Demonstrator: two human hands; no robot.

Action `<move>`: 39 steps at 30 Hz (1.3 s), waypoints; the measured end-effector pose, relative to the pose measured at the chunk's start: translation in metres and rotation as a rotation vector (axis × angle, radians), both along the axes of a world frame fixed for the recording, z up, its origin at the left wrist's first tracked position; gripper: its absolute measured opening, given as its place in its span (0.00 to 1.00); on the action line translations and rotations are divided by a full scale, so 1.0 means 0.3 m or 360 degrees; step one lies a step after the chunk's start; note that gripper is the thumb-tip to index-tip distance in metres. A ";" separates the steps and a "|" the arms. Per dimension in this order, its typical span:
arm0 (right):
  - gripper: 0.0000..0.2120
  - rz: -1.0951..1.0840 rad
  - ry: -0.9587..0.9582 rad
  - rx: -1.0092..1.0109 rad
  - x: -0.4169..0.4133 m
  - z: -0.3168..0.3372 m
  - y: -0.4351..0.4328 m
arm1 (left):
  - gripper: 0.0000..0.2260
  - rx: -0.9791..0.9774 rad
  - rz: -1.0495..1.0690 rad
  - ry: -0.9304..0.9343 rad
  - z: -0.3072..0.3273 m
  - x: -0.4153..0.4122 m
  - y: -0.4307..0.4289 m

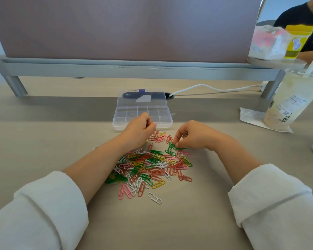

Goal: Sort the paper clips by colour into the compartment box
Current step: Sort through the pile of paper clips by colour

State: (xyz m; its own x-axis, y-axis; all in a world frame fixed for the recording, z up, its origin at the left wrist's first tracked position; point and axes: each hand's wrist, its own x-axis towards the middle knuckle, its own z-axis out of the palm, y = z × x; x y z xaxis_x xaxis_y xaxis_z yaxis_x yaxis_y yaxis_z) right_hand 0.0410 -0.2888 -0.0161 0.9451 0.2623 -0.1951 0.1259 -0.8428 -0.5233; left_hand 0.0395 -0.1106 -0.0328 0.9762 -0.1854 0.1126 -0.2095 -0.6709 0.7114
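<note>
A heap of paper clips (152,166) in red, pink, green, yellow and white lies on the desk in front of me. The clear compartment box (163,121) stands open behind the heap, its lid tipped back; its compartments look bare. My left hand (139,129) hovers with curled fingers just in front of the box, and what it holds is hidden. My right hand (193,136) pinches green paper clips (172,147) at the heap's far right edge.
A drink cup with a straw (289,101) stands on a napkin at the right. A white cable (206,86) runs behind the box. A grey partition rail (134,69) crosses the back. Another person sits beyond, top right.
</note>
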 end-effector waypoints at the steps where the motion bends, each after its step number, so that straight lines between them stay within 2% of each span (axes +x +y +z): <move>1: 0.01 0.0005 -0.0009 -0.0001 -0.001 0.000 0.001 | 0.05 -0.0001 -0.0032 0.0010 -0.002 -0.002 0.000; 3: 0.03 0.0002 -0.0025 -0.0032 0.002 -0.003 0.002 | 0.06 0.0031 -0.0081 0.0007 -0.003 -0.002 -0.001; 6: 0.05 -0.0023 -0.0077 -0.0141 0.012 -0.011 0.002 | 0.13 0.0080 -0.0104 -0.0042 -0.001 0.004 0.001; 9: 0.09 -0.0044 -0.0162 -0.0252 0.019 -0.021 0.004 | 0.20 0.0008 -0.0075 -0.0083 0.001 0.004 0.002; 12: 0.12 -0.0057 -0.0197 -0.0249 0.020 -0.025 0.003 | 0.23 -0.0066 0.0000 -0.0044 0.004 0.002 0.002; 16: 0.08 0.0008 -0.0145 -0.0205 0.013 -0.019 0.006 | 0.25 -0.0050 0.0023 0.0012 0.012 -0.004 0.002; 24: 0.13 0.0059 -0.0040 -0.0328 0.023 -0.032 0.025 | 0.23 0.0087 0.0067 0.0038 0.000 0.005 0.006; 28: 0.11 0.0083 -0.0116 -0.0397 0.017 -0.027 0.027 | 0.21 0.0113 0.0061 -0.0031 -0.002 0.007 0.009; 32: 0.09 0.0040 -0.0216 -0.0204 0.011 -0.028 0.029 | 0.12 0.0038 0.0073 -0.0021 -0.008 0.021 0.026; 35: 0.05 0.0011 -0.0145 0.0158 0.012 -0.037 0.034 | 0.13 0.0064 0.0113 -0.0022 -0.002 0.027 0.041; 37: 0.07 0.0001 -0.0139 0.0306 0.018 -0.042 0.038 | 0.13 0.0108 0.0157 -0.0030 0.007 0.028 0.053; 39: 0.11 -0.0016 -0.0199 0.0343 0.029 -0.057 0.040 | 0.12 0.0295 0.0186 -0.0116 0.013 0.027 0.065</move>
State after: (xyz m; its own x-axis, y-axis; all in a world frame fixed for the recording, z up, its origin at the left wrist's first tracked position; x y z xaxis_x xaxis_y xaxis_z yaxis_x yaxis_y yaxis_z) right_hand 0.0497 -0.2767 -0.0334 0.9611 0.2756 -0.0167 0.1933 -0.7148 -0.6721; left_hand 0.0477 -0.0911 -0.0289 0.9828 -0.0955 0.1580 -0.1688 -0.8115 0.5594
